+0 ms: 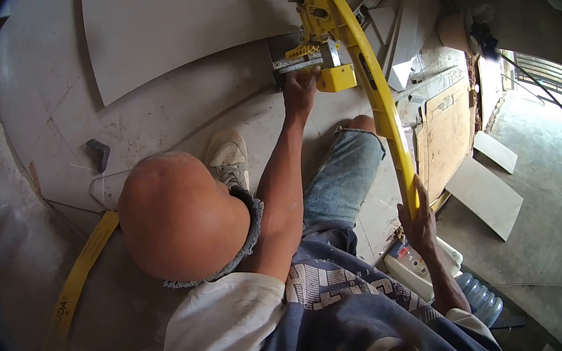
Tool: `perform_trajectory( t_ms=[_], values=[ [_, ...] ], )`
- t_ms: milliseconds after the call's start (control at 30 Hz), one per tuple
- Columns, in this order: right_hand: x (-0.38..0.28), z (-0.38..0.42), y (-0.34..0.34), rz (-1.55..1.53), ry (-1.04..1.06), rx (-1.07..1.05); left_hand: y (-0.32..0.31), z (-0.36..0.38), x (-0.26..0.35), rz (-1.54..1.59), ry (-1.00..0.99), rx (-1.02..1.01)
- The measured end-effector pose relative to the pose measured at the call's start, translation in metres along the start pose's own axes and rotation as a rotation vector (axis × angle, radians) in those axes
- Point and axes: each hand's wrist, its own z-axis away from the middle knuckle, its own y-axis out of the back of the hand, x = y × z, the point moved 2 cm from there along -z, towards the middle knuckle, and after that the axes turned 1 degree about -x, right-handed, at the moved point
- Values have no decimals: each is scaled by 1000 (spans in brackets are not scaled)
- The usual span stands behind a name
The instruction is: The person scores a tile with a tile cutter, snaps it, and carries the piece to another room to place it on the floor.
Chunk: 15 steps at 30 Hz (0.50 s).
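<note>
A yellow tool [385, 101] with a long curved handle and a metal rail stands in front of me, right of centre. My left hand [301, 93] has its fingers closed at the yellow block [336, 79] low on the tool's head; what its fingertips grip is too small to make out. Near my right knee, my right hand [420, 221] wraps round the lower end of the yellow handle. Beyond the tool's head lies a large grey slab [183, 25], its near edge curved in this wide view.
A yellow strip [73, 295] lies at the left. Near my shoe [229, 155] is a small dark angled piece [99, 155]. Tiles [486, 198] lie on the floor at the right, below a wooden board [443, 126]. A clear plastic bottle [480, 300] is at the lower right.
</note>
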Motion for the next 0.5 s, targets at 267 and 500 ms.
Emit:
perform_trajectory(
  t_ms=[267, 500],
  values=[
    [13, 0, -23, 81, 41, 35, -4, -9, -11, 8, 75, -21],
    [19, 4, -32, -73, -89, -18, -5, -16, -21, -51, 140, -20]
  ],
)
